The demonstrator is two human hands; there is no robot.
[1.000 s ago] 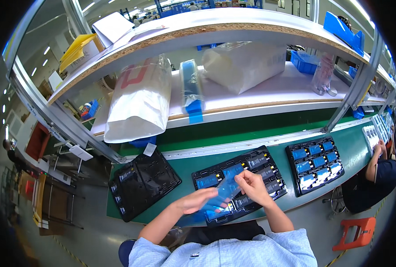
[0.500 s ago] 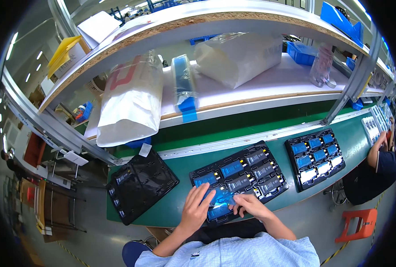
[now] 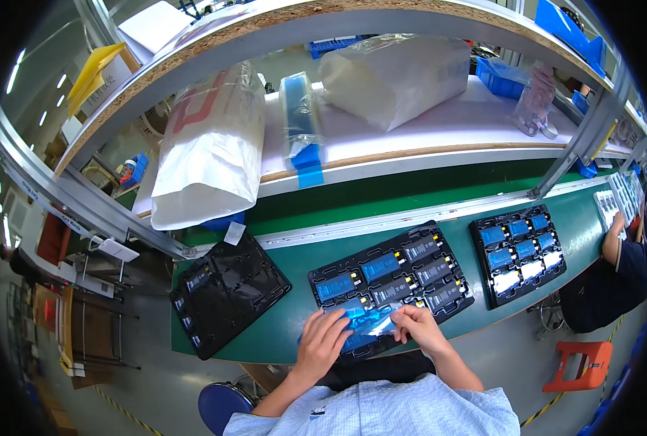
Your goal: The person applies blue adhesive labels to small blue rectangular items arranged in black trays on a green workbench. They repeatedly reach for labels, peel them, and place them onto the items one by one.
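Note:
A piece of shiny, clear blue film (image 3: 371, 320) stretches between my hands above the near part of a black moulded tray (image 3: 460, 305). My left hand (image 3: 322, 341) is closed at the film's left end, its fingers bent over it. Thumb and forefinger of my right hand (image 3: 419, 328) pinch the right end. Flat batteries sit in the tray's pockets, some with a blue face, like this blue battery (image 3: 336, 287), others black, like this black battery (image 3: 433, 272). The film and my fingers partly cover the near-left pockets.
A second tray (image 3: 518, 254) of batteries lies to the right, and a mostly bare dark tray (image 3: 230, 294) to the left. Above the green bench (image 3: 294, 247), a shelf carries white bags (image 3: 211, 152) and a blue roll (image 3: 300, 123). A co-worker's arm (image 3: 614, 240) reaches in at far right.
The film has been drawn out wider between my hands. My right hand has moved slightly right and up; my left fingers have curled in. The whole view has shifted a little.

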